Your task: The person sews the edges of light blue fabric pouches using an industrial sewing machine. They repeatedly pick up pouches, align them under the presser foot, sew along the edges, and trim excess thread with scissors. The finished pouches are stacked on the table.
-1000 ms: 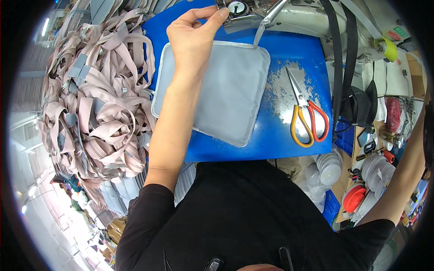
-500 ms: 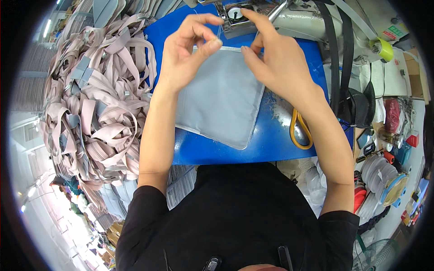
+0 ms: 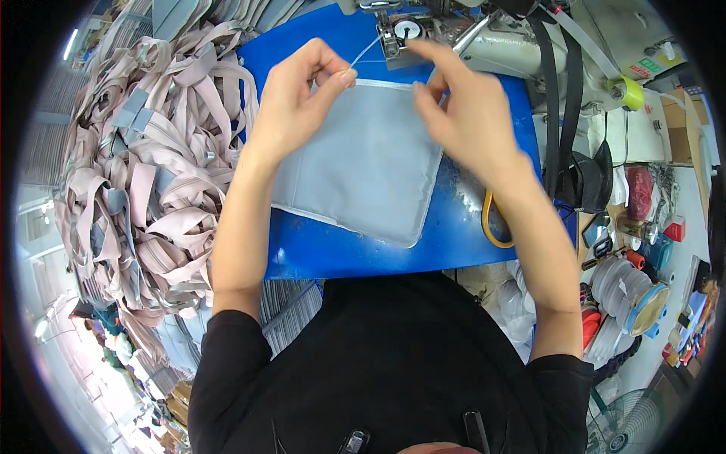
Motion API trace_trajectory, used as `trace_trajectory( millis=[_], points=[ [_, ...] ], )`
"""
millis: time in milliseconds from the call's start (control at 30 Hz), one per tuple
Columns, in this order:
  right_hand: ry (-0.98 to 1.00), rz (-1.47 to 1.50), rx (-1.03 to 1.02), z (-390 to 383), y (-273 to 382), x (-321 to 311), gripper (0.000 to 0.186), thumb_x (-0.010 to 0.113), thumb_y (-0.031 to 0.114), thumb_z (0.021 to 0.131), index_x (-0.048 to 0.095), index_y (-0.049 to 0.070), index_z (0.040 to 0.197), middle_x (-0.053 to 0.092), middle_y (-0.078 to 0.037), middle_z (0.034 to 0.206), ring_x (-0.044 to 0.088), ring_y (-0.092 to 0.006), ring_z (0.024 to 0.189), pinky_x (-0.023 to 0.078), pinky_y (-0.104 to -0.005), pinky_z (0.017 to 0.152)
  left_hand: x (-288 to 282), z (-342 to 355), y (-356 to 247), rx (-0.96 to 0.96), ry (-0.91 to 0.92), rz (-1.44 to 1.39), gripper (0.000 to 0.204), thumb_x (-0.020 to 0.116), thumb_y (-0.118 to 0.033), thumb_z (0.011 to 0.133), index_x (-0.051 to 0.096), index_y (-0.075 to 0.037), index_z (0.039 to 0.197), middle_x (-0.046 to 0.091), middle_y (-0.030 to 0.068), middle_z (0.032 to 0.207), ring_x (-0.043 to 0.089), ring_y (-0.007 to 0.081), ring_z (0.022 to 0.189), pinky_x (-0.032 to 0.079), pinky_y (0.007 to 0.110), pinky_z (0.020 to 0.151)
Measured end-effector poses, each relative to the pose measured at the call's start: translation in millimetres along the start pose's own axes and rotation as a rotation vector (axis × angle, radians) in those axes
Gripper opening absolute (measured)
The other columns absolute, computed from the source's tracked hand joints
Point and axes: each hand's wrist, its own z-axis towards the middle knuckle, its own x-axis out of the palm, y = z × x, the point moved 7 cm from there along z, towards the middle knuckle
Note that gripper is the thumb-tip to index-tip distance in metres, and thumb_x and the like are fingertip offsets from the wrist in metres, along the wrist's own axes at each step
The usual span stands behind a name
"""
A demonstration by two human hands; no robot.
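Between finger and thumb, my left hand (image 3: pixel 306 98) pinches the end of a thin pale strip (image 3: pixel 366 53) that stretches up to the sewing machine (image 3: pixel 401 45). Below lies a grey fabric panel (image 3: pixel 359 163) with a light edging along its top and sides, flat on the blue table. My right hand (image 3: pixel 473 110) hovers over the panel's upper right corner. Its index finger reaches toward the machine's round bobbin-like wheel, the thumb is apart from it, and nothing shows in its grasp.
Yellow-handled scissors (image 3: pixel 493 223) lie partly under my right forearm on the blue table (image 3: pixel 318 253). A large heap of pinkish zipper-like strips (image 3: pixel 159 181) fills the left side. Black straps (image 3: pixel 556 106) hang at the right, near a yellow-green tape roll (image 3: pixel 628 92).
My left hand has moved left and down, drawing the pale strip out from the machine. My right hand has shifted slightly right and down. The panel has slid a little left.
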Motion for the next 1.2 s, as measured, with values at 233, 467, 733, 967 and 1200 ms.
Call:
trace_trajectory(
  millis=[233, 467, 733, 967, 1200],
  points=[
    [0.101, 1.153, 0.607, -13, 7, 80, 0.020, 0.073, 0.021, 0.096, 0.072, 0.004, 0.106, 0.059, 0.004, 0.067, 0.048, -0.0034, 0.059, 0.038, -0.0269, 0.053, 24, -60, -30, -0.045, 0.128, -0.131, 0.009, 0.072, -0.002, 0.089, 0.064, -0.004, 0.092, 0.068, 0.0006, 0.086, 0.055, 0.0066, 0.077, 0.044, 0.025, 0.068],
    [0.065, 0.686, 0.163, -57, 37, 99, 0.014, 0.072, 0.015, 0.096, 0.067, 0.004, 0.089, 0.054, 0.003, 0.066, 0.050, -0.0081, 0.058, 0.039, -0.0291, 0.054, -7, 1, -14, -0.043, -0.183, -0.040, 0.018, 0.075, -0.013, 0.092, 0.071, -0.001, 0.105, 0.073, 0.0029, 0.093, 0.062, 0.0062, 0.080, 0.048, 0.023, 0.065],
    [0.218, 0.321, 0.059, -78, 40, 39, 0.011, 0.074, 0.015, 0.092, 0.071, 0.006, 0.099, 0.066, -0.007, 0.074, 0.064, -0.0178, 0.061, 0.050, -0.0318, 0.058, -8, -38, 46, -0.254, -0.011, -0.158, 0.009, 0.073, -0.012, 0.096, 0.073, -0.002, 0.094, 0.070, -0.0009, 0.078, 0.060, 0.0051, 0.071, 0.045, 0.022, 0.065],
    [-0.079, 0.624, 0.450, -65, -55, -29, 0.020, 0.067, 0.019, 0.103, 0.072, 0.001, 0.110, 0.065, 0.002, 0.077, 0.054, -0.0026, 0.065, 0.043, -0.0185, 0.059, -92, -93, 127, -0.495, -0.440, 0.470, 0.012, 0.072, -0.017, 0.092, 0.073, -0.006, 0.094, 0.075, 0.0089, 0.077, 0.071, 0.0225, 0.073, 0.052, 0.037, 0.067],
    [-0.081, 0.575, 0.431, -57, -67, -43, 0.022, 0.066, 0.020, 0.103, 0.072, 0.000, 0.111, 0.067, 0.000, 0.080, 0.056, -0.0032, 0.067, 0.044, -0.0186, 0.060, -98, -70, 147, -0.503, -0.373, 0.923, 0.019, 0.069, -0.019, 0.089, 0.073, -0.010, 0.105, 0.073, 0.0150, 0.103, 0.072, 0.0341, 0.094, 0.055, 0.046, 0.078]
  ],
)
